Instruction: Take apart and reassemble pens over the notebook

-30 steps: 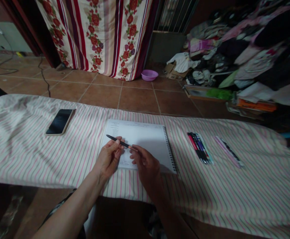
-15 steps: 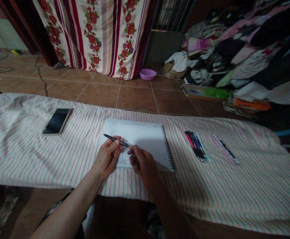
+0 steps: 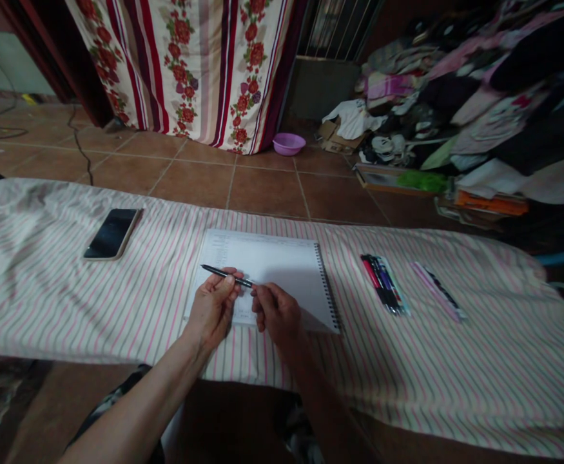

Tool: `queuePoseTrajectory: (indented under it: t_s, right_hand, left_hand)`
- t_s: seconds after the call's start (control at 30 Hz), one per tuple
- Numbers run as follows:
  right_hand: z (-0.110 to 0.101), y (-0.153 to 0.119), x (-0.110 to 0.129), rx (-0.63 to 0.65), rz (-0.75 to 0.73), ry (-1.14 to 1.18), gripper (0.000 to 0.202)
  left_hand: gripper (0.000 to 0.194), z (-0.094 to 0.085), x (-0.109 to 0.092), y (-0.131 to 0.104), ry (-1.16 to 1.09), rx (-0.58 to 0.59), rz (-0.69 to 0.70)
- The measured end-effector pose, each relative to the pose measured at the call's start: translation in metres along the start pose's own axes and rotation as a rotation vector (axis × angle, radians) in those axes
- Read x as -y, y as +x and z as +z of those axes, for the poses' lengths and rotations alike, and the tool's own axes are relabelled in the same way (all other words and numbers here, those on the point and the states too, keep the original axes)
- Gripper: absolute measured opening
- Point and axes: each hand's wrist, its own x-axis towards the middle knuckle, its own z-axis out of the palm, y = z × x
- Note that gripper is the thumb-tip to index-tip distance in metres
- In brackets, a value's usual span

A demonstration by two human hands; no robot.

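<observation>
A slim black pen (image 3: 214, 270) is held slanting above an open spiral notebook (image 3: 282, 258), its pointed end toward the left. My left hand (image 3: 214, 303) pinches the pen's middle between thumb and fingers. At the pen's other end, the fingertips of my right hand (image 3: 276, 312) are closed around it. The notebook's wire binding runs down its right side, and faint writing shows along the left and top margins of the page. The lower part of the page is partly hidden by my hands.
On the striped cloth (image 3: 165, 309), a phone (image 3: 113, 234) lies at the left. Right of the notebook are a bundle of pens (image 3: 383, 285) and two more pens (image 3: 439, 291). Beyond, a purple basin (image 3: 289, 144) stands on the tiled floor near piled clothes (image 3: 421, 96).
My right hand has shifted slightly and its fingers have curled in more at the pen's end. The pen sits slightly lower; both hands still hold it.
</observation>
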Motion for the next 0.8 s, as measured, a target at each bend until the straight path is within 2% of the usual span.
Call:
queuePoseTrajectory:
  t_s: [0.37, 0.57, 0.8]
  right_hand:
    - [0.002, -0.002, 0.004, -0.012, -0.057, -0.042, 0.028]
    - [0.0, -0.004, 0.004, -0.04, -0.16, -0.144, 0.02]
    - [0.001, -0.004, 0.002, -0.063, -0.214, -0.144, 0.016]
  left_hand:
    - [0.011, 0.002, -0.002, 0.001, 0.0, -0.026, 0.008]
    - [0.015, -0.001, 0.002, 0.0, -0.059, -0.056, -0.032]
    - [0.015, 0.003, -0.009, -0.001, -0.076, 0.031, -0.063]
